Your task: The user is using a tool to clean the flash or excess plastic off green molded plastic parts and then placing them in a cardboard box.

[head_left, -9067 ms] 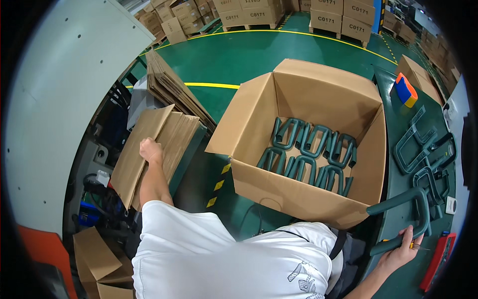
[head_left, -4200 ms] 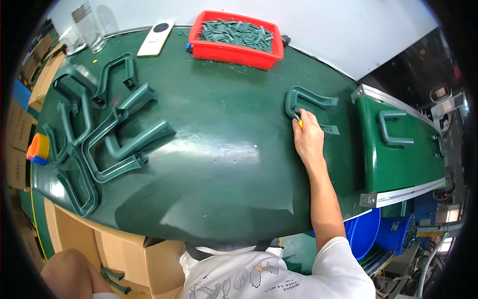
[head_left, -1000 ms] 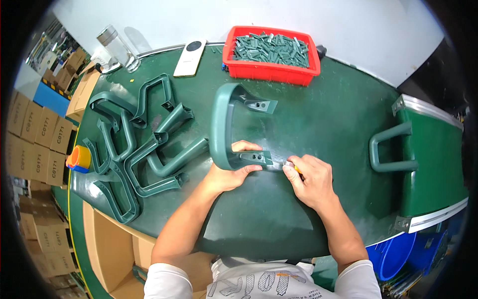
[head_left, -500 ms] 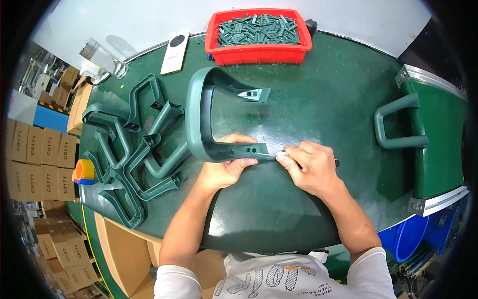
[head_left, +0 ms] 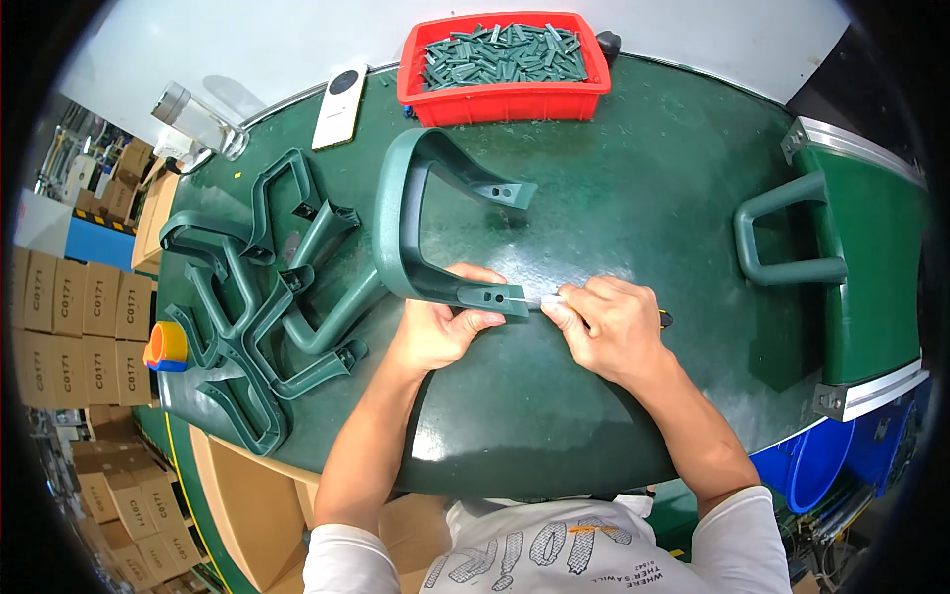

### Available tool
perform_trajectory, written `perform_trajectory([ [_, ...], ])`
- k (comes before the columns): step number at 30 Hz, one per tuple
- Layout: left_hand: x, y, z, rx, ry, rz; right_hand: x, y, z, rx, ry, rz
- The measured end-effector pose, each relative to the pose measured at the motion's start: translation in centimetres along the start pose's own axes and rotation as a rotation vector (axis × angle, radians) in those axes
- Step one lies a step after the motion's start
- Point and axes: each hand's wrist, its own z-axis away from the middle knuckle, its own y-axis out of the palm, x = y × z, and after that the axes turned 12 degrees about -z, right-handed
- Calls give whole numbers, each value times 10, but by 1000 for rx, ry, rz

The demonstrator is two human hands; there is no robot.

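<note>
A green plastic U-shaped armrest (head_left: pixel 398 218) stands raised over the table with its open side to the right. My left hand (head_left: pixel 438 335) is closed around its near arm, thumb in front and fingers behind. My right hand (head_left: pixel 616 325) grips a utility knife (head_left: pixel 666 319), whose dark and yellow end shows past the palm. The knife's thin blade reaches left to the tip of the near arm, beside two small holes. Most of the knife's body is hidden by my fingers.
Several similar green armrests (head_left: pixel 233 332) lie heaped at the left. A red bin (head_left: pixel 505 104) of small green pieces stands at the back, near a phone (head_left: pixel 338 109) and a glass bottle (head_left: pixel 203 124). Another armrest (head_left: pixel 750 238) lies by a green conveyor (head_left: pixel 871 267) at right.
My right hand and the knife have shifted slightly left, and the blade now lies over the armrest's tip. The near arm's end is a little more tilted.
</note>
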Motion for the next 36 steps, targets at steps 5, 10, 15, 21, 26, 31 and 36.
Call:
perform_trajectory([
  [5,1,1,0,5,-9,-14,-6,-5,-3,13,12,-30],
  [10,-9,1,-5,-70,-36,269,-2,-11,-5,-22,28,-85],
  [15,10,-9,-10,-126,180,218,5,-15,-5,-29,2,-311],
  [21,11,-5,-4,-93,273,356,9,-15,-4,1,6,-405],
  [26,6,-1,-4,-93,295,338,11,-16,-4,40,3,-430],
  [31,6,-2,-3,-82,262,345,15,-17,-5,72,-3,-436],
  [36,7,-1,-2,-90,239,370,14,-15,-4,62,-5,-438],
])
